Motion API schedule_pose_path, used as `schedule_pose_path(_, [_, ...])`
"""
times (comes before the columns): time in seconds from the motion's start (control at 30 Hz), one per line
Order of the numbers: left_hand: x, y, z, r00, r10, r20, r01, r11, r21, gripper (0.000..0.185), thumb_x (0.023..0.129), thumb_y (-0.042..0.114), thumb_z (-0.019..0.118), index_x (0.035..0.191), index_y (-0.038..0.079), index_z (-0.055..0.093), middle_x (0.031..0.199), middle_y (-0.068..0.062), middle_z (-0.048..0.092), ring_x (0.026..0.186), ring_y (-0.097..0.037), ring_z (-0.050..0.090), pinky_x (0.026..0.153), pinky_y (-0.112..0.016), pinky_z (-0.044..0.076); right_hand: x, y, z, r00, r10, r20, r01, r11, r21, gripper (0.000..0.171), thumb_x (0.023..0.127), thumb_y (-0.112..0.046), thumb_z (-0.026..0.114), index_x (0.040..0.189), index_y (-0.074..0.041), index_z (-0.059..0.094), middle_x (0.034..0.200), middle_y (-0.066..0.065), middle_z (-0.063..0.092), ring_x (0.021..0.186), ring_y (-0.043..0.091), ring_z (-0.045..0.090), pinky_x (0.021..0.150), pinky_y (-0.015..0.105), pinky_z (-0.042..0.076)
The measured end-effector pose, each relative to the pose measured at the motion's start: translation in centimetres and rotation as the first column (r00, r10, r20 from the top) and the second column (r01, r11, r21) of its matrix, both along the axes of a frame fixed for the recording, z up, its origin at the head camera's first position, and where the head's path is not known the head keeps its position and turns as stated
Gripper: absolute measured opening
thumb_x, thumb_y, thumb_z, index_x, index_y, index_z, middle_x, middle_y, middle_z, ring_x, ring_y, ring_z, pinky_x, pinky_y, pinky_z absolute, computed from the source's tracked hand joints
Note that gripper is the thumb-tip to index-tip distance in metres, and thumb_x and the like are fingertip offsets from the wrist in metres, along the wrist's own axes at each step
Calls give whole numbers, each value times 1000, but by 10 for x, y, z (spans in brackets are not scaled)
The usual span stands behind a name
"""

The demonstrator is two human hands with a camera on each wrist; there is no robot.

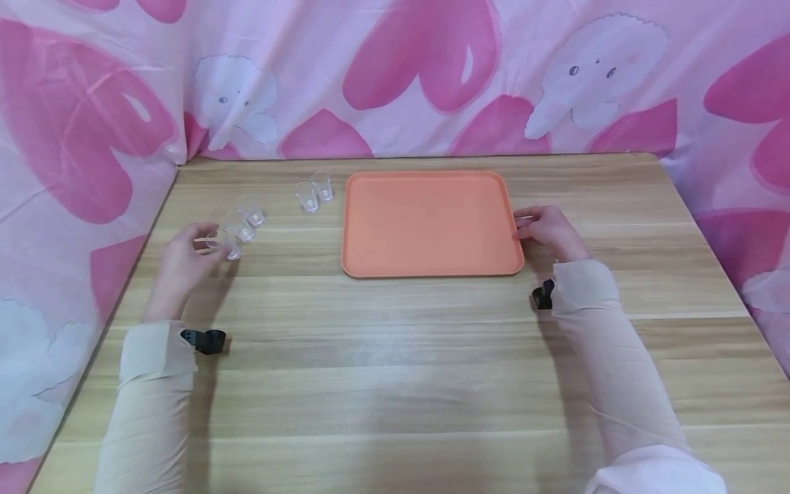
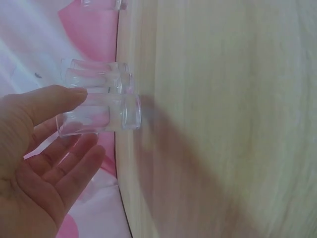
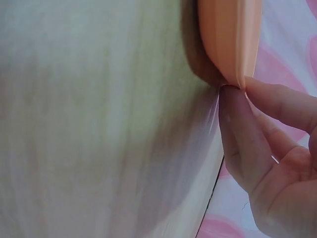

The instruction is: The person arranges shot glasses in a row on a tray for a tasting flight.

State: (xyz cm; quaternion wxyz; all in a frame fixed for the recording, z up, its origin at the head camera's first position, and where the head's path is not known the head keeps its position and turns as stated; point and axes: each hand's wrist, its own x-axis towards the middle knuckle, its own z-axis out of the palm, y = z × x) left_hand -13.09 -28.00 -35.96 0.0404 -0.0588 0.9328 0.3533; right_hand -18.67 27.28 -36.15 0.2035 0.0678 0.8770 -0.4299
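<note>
My left hand (image 1: 188,259) is at the nearest of three small clear shot glasses at the table's left. In the left wrist view its thumb and fingers close around this nearest shot glass (image 2: 101,116) from opposite sides. Behind it in a slanting row stand the second glass (image 1: 245,232) and the third glass (image 1: 256,215). With thumb and fingers, my right hand (image 1: 548,230) pinches the right edge of an orange rectangular tray (image 1: 432,269). In the right wrist view the fingertips grip the tray's rim (image 3: 237,59) near a corner.
Two more clear glasses (image 1: 315,194) stand close together left of the tray. Wood-grain tabletop (image 1: 382,357) stretches toward me, and a pink patterned cloth (image 1: 308,82) hangs behind the table and along its sides.
</note>
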Motion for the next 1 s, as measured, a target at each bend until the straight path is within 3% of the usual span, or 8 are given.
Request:
schedule_pose_path(0.07, [0, 0, -1, 1000, 7, -10, -7, 1000, -4, 56, 93, 20, 60, 139, -4, 40, 134, -32, 49, 119, -45, 52, 96, -49, 50, 1, 0, 0, 1000, -9, 4, 9, 1000, -21, 53, 89, -4, 60, 136, 12, 42, 131, 27, 55, 76, -12, 57, 71, 8, 49])
schedule_pose_path(0.17, [2, 0, -2, 1000, 25, -13, -25, 1000, 9, 56, 93, 23, 61, 138, -3, 42, 133, -29, 51, 117, -41, 54, 88, -28, 54, 1, 0, 1, 999, -30, 40, 31, 999, -30, 53, 91, -7, 59, 139, 8, 41, 135, 24, 54, 77, -11, 58, 73, 10, 51])
schedule_pose_path(0.3, [6, -1, -3, 998, 48, -33, -47, 999, 17, 56, 92, 26, 62, 137, -2, 44, 130, -26, 53, 104, -20, 57, 73, -3, 44, 1, -1, 1, 997, -49, 66, 52, 998, -36, 53, 92, -7, 56, 141, 5, 41, 139, 25, 49, 78, -11, 58, 75, 10, 52])
schedule_pose_path(0.4, [8, 1, -2, 997, 60, -51, -59, 998, 23, 56, 92, 28, 63, 137, -1, 45, 129, -24, 55, 94, -1, 51, 72, -1, 43, -1, -2, 0, 997, -56, 53, 58, 997, -42, 51, 91, -4, 56, 139, 6, 42, 139, 27, 48, 77, -11, 58, 74, 11, 52])
schedule_pose_path(0.5, [9, 7, 2, 995, 68, -76, -66, 997, 28, 57, 91, 31, 63, 138, 2, 45, 128, -21, 55, 90, 8, 46, 72, 0, 43, -2, -1, -1, 997, -64, 49, 66, 997, -49, 51, 90, -3, 57, 138, 6, 43, 137, 27, 50, 76, -9, 59, 72, 11, 53])
schedule_pose_path(0.67, [4, 32, 14, 986, 56, -159, -48, 997, 53, 53, 89, 26, 65, 134, 3, 51, 122, -19, 58, 89, 8, 47, 72, 4, 41, -1, -1, -1, 995, -82, 52, 86, 992, -92, 52, 89, 0, 58, 138, 8, 42, 131, 21, 58, 74, -9, 60, 71, 11, 54])
schedule_pose_path(0.8, [-5, 65, 23, 973, 7, -230, 19, 994, 112, 46, 87, 17, 68, 127, -2, 56, 119, -20, 59, 94, -5, 55, 76, -1, 46, 0, -2, -1, 994, -96, 45, 101, 986, -131, 52, 89, 2, 56, 138, 10, 40, 123, 16, 63, 73, -9, 61, 71, 10, 54])
schedule_pose_path(1.0, [-22, 121, 30, 978, -80, -194, 122, 969, 216, 44, 86, 10, 68, 126, -3, 56, 121, -22, 60, 107, -30, 59, 88, -25, 55, -1, -3, -3, 991, -120, 56, 126, 984, -123, 51, 89, 2, 56, 137, 9, 41, 118, 12, 65, 72, -8, 60, 70, 10, 54])
